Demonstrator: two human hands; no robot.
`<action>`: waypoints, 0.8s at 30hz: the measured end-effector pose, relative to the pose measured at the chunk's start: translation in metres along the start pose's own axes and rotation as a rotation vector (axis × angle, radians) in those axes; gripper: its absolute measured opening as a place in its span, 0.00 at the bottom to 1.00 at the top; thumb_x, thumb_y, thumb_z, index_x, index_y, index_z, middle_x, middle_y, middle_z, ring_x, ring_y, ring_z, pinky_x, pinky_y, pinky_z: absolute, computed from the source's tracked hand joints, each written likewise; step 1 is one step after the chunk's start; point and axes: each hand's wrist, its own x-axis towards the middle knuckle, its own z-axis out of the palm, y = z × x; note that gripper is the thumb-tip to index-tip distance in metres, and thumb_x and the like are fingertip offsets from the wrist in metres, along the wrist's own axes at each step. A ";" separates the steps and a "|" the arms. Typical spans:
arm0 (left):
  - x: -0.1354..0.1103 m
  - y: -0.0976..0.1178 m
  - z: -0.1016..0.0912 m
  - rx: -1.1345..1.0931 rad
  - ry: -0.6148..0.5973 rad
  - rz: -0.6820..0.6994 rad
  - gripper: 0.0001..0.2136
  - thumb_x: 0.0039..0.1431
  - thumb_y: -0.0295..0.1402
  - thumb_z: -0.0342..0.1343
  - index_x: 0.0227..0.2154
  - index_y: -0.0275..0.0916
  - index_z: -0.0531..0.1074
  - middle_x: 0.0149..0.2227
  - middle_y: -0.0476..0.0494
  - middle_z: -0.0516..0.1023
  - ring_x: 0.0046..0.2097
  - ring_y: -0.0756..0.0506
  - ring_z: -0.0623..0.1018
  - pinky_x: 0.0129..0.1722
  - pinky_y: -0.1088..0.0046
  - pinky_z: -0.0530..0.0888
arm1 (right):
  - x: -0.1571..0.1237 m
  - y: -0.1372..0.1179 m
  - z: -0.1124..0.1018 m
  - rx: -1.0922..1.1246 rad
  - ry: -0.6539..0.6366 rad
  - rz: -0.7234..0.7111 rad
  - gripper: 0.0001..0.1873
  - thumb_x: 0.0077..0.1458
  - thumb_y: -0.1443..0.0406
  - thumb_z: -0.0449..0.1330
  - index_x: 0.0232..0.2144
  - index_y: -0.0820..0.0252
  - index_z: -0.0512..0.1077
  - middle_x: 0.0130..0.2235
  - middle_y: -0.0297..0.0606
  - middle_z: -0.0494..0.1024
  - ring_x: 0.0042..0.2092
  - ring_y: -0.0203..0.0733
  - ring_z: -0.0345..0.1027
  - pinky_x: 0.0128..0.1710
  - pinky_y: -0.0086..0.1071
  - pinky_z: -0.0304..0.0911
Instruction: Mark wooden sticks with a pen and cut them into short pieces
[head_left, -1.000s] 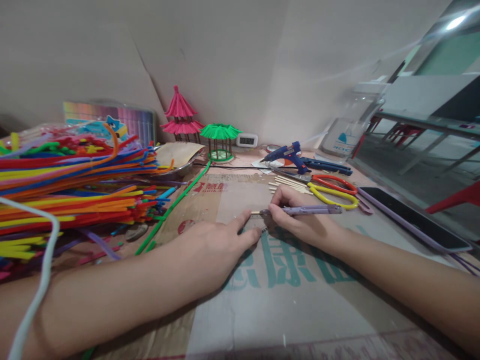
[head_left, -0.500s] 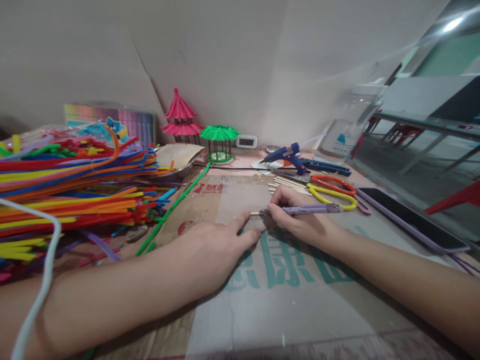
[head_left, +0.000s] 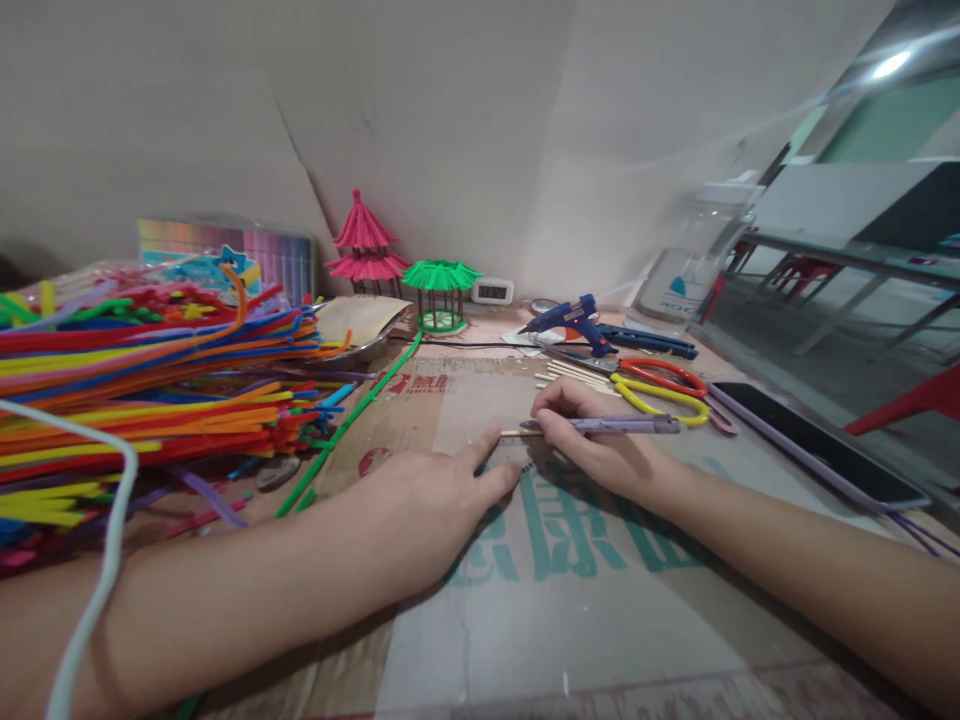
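Observation:
My left hand (head_left: 435,500) lies low over the cardboard, index finger and thumb stretched apart. Its index fingertip presses at one end of a thin wooden stick (head_left: 514,433). Beneath the thumb tip, small dark tick marks show on what looks like a clear ruler (head_left: 527,466); its outline is hard to make out. A purple pen (head_left: 622,425) is gripped in my right hand (head_left: 589,440), tilted nearly flat, its tip at the stick. The lower fingers of my left hand are hidden.
Bundles of coloured pipe cleaners (head_left: 150,350) crowd the left. Behind stand a pink pagoda (head_left: 364,240), a green pavilion (head_left: 441,280) and a timer (head_left: 492,291). A glue gun (head_left: 566,320), wooden sticks (head_left: 574,376), scissors (head_left: 664,385) and a phone (head_left: 817,440) lie at right.
The pen tip has shifted slightly right and up along the stick, with more of the stick showing. My left hand stays in place. The camera view has shifted slightly.

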 end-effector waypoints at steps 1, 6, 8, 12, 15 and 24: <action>0.000 0.000 0.000 -0.005 -0.004 -0.007 0.33 0.57 0.22 0.48 0.65 0.48 0.56 0.68 0.32 0.59 0.33 0.43 0.83 0.26 0.70 0.75 | 0.000 -0.001 0.000 -0.011 0.002 0.002 0.05 0.62 0.64 0.53 0.32 0.56 0.65 0.28 0.30 0.70 0.28 0.35 0.63 0.26 0.28 0.57; 0.000 0.000 0.000 -0.004 -0.014 -0.006 0.30 0.58 0.23 0.48 0.64 0.49 0.58 0.68 0.33 0.60 0.32 0.43 0.82 0.26 0.69 0.76 | 0.000 -0.003 0.000 -0.066 -0.007 -0.001 0.04 0.61 0.64 0.53 0.33 0.57 0.66 0.27 0.30 0.71 0.26 0.35 0.62 0.26 0.29 0.57; -0.001 -0.002 0.001 -0.030 0.010 -0.002 0.28 0.60 0.25 0.48 0.64 0.48 0.58 0.67 0.32 0.61 0.33 0.45 0.82 0.29 0.69 0.77 | 0.001 -0.002 0.001 -0.076 -0.015 -0.004 0.04 0.61 0.65 0.54 0.33 0.57 0.66 0.27 0.31 0.71 0.27 0.35 0.63 0.27 0.29 0.57; -0.006 -0.008 0.000 -0.101 0.090 0.013 0.20 0.66 0.28 0.46 0.59 0.44 0.64 0.61 0.34 0.69 0.34 0.48 0.81 0.36 0.70 0.78 | 0.000 0.001 0.003 -0.051 -0.027 -0.012 0.05 0.62 0.64 0.53 0.32 0.56 0.66 0.28 0.31 0.72 0.28 0.37 0.65 0.29 0.30 0.60; -0.007 -0.011 -0.007 -0.104 0.102 0.012 0.15 0.66 0.27 0.46 0.52 0.40 0.70 0.50 0.38 0.77 0.35 0.47 0.81 0.38 0.71 0.78 | -0.002 0.001 0.003 -0.035 -0.033 -0.032 0.06 0.63 0.63 0.52 0.33 0.56 0.66 0.28 0.31 0.72 0.29 0.37 0.65 0.29 0.30 0.60; -0.005 -0.060 -0.039 0.077 0.064 -0.291 0.14 0.60 0.21 0.46 0.41 0.35 0.76 0.38 0.36 0.81 0.41 0.41 0.80 0.39 0.68 0.75 | -0.003 -0.002 -0.002 -0.121 0.031 -0.115 0.06 0.62 0.64 0.53 0.33 0.57 0.68 0.28 0.33 0.74 0.28 0.38 0.65 0.27 0.30 0.58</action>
